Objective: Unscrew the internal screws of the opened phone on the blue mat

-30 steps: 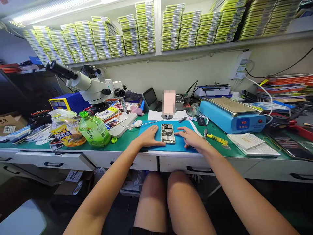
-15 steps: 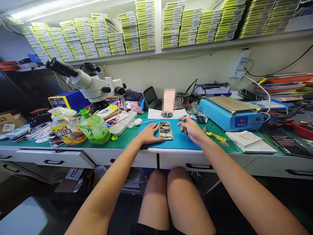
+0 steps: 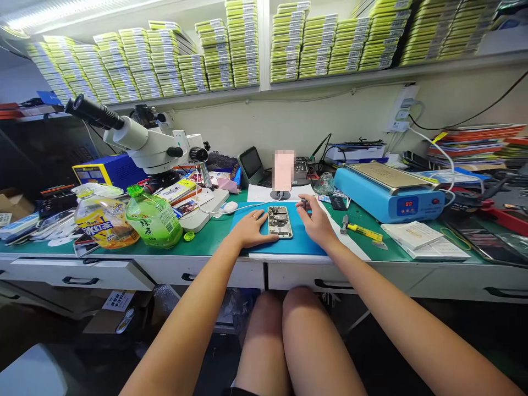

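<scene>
An opened smartphone (image 3: pixel 280 223), its inner parts exposed, lies on a blue mat (image 3: pixel 264 248). My left hand (image 3: pixel 251 228) rests flat against the phone's left side, fingers stretched and apart, with the thumb by the lower left corner. To the right of the phone, my right hand (image 3: pixel 315 220) is raised a little over the mat with curled fingers. Between them shows the dark end of a small screwdriver (image 3: pixel 304 203); the rest of it is hidden behind the hand.
A yellow-handled tool (image 3: pixel 365 232) lies right of the mat, in front of a blue heating plate (image 3: pixel 388 192) reading 90. Green (image 3: pixel 153 219) and orange (image 3: pixel 106 221) drink bottles stand at left, near a microscope (image 3: pixel 140 140). A phone-like screen on a stand (image 3: pixel 281 194) is behind the mat.
My right hand has shifted slightly left toward the phone and turned, so the screwdriver's shaft no longer shows. My left hand keeps its place at the phone. The view has moved slightly.
</scene>
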The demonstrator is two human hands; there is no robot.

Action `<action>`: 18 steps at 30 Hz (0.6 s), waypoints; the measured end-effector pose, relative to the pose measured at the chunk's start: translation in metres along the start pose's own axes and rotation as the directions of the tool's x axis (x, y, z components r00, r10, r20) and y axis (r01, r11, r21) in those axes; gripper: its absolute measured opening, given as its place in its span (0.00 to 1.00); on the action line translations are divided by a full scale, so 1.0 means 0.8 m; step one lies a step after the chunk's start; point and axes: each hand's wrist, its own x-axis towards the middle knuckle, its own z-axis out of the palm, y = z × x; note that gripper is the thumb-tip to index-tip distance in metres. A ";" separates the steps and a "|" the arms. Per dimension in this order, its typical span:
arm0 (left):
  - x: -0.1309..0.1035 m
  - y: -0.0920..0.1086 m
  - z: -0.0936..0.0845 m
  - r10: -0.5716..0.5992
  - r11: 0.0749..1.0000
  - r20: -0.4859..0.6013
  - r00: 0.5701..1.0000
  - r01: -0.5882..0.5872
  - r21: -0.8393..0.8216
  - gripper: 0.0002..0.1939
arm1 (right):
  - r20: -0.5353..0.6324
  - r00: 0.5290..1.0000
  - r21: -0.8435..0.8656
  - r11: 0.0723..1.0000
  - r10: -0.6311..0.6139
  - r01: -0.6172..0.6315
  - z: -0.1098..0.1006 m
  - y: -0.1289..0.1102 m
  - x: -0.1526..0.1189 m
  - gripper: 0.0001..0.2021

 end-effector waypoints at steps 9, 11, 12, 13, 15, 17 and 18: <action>0.000 0.003 0.000 -0.013 1.000 -0.008 1.000 0.013 -0.009 0.27 | 0.054 0.996 -0.163 0.984 -0.064 0.073 -0.023 -0.006 0.000 0.30; -0.001 0.004 -0.002 -0.016 1.000 -0.003 1.000 0.016 -0.012 0.28 | 0.020 0.996 -0.134 0.987 -0.086 0.088 -0.012 -0.008 0.006 0.35; -0.001 0.005 -0.002 -0.019 1.000 0.001 1.000 0.019 -0.013 0.28 | 0.000 0.996 -0.115 0.989 -0.093 0.093 -0.005 -0.009 0.008 0.36; -0.001 0.005 -0.003 -0.022 1.000 0.005 1.000 0.022 -0.015 0.29 | -0.016 0.995 -0.095 0.991 -0.097 0.095 0.001 -0.010 0.010 0.36; -0.001 0.005 -0.003 -0.028 0.999 0.010 1.000 0.028 -0.018 0.29 | -0.042 0.995 -0.058 0.994 -0.095 0.093 0.012 -0.010 0.011 0.33; -0.001 0.004 -0.002 -0.034 0.999 0.008 0.999 0.034 -0.022 0.29 | -0.057 0.994 -0.031 0.996 -0.089 0.088 0.019 -0.008 0.009 0.26; -0.001 0.004 -0.002 -0.036 0.999 0.006 0.999 0.036 -0.024 0.29 | -0.062 0.994 -0.023 0.996 -0.086 0.085 0.021 -0.008 0.007 0.23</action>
